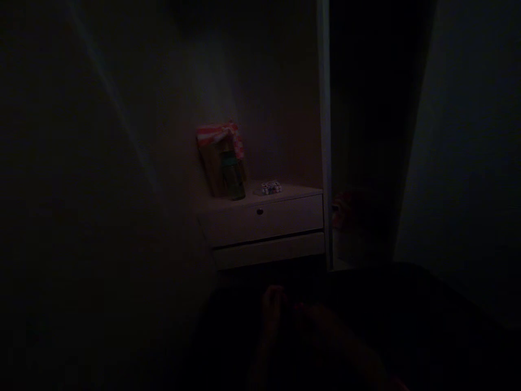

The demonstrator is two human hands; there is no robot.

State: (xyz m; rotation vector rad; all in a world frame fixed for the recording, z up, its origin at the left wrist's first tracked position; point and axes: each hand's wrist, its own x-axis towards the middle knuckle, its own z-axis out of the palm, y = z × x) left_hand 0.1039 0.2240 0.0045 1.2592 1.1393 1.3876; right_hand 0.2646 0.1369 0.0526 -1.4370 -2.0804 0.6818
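Note:
The view is very dark. At the lower middle, my left hand (273,298) is faintly visible with its forearm coming up from below. Just to its right is my right hand (305,310), its forearm slanting in from the lower right. The two hands are close together in front of a pale drawer unit (285,217). Darkness hides the fingers, so whether they hold anything does not show.
On the drawer unit stand a bottle (233,176), a brown bag or box with a red-and-white cloth (217,132), and a small pale patterned object (272,188). A narrow upright panel (325,136) borders it on the right. Something reddish (342,209) lies beyond.

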